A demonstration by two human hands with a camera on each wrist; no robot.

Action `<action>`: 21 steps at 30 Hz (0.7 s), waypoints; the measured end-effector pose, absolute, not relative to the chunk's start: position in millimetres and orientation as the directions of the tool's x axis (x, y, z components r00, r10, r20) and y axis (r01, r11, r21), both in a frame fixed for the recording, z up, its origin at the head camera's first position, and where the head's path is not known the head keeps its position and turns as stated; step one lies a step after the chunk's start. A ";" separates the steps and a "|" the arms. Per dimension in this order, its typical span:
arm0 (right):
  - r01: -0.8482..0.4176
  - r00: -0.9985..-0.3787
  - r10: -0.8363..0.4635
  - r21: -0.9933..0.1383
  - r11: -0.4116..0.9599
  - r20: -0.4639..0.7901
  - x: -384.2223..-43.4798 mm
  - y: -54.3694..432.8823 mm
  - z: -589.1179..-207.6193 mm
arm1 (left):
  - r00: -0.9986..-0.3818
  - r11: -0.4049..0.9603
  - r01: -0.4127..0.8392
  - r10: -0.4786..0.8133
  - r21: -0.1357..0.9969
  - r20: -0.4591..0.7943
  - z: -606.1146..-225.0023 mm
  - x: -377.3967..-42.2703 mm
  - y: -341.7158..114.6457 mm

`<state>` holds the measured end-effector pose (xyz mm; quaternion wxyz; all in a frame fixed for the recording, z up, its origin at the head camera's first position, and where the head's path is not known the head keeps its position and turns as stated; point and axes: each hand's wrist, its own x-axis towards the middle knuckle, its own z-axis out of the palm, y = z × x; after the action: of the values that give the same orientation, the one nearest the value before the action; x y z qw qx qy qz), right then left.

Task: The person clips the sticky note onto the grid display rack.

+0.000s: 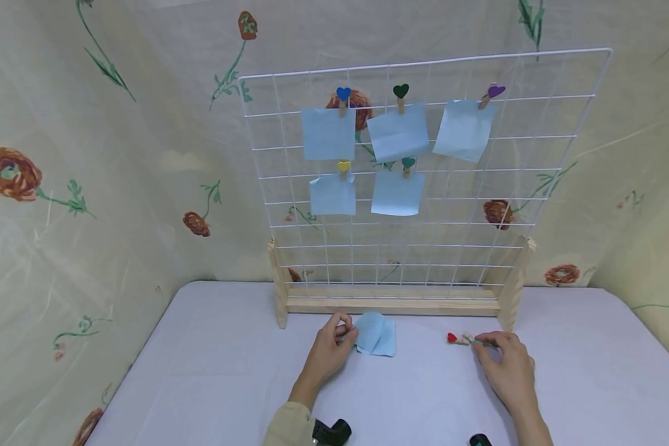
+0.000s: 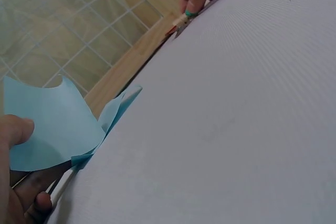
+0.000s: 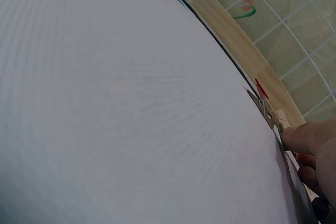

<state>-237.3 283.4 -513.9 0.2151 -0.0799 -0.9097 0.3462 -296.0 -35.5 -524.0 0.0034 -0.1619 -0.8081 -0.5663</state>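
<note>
My left hand (image 1: 327, 354) pinches a light blue paper note (image 2: 55, 121) between thumb and fingers, its sheet bowed up from the table. Other blue notes (image 1: 387, 347) lie beside it, partly overlapped. Over to the right, my right hand (image 1: 508, 365) pinches a small wooden clothespin with a green end (image 2: 190, 12) near the tabletop. Touching or very close to it lies a clothespin with a red heart (image 1: 452, 338). In the right wrist view, the wooden pegs (image 3: 270, 115) overlap at my thumb, and part of the held one is hidden.
A white wire grid (image 1: 451, 232) stands in a wooden base (image 1: 390, 305) behind the hands. Several blue notes (image 1: 329, 136) hang on it from heart-topped clothespins. Black objects (image 1: 334, 432) appear by both wrists. Flowered cloth (image 1: 145, 186) surrounds the white table (image 1: 212, 371).
</note>
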 end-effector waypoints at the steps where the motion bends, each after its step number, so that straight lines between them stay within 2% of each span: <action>1: -0.008 -0.893 0.293 -0.663 0.748 0.341 -237.2 283.6 -514.4 | -0.948 0.305 0.266 0.253 0.914 0.192 -524.2 -295.9 -35.6; 13: -0.015 -0.895 0.276 -0.642 0.766 0.351 -239.1 282.5 -520.2 | -0.964 0.283 0.261 0.133 0.923 0.232 -527.3 -292.0 -38.2; 21: -0.016 -0.873 0.293 -0.624 0.781 0.390 -236.9 282.9 -519.5 | -0.960 0.249 0.270 0.147 0.930 0.239 -525.4 -295.4 -35.8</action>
<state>-236.9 282.9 -519.5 0.2403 -0.0758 -0.9126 0.3219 -295.4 -35.8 -525.4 0.0513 -0.1323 -0.7886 -0.5983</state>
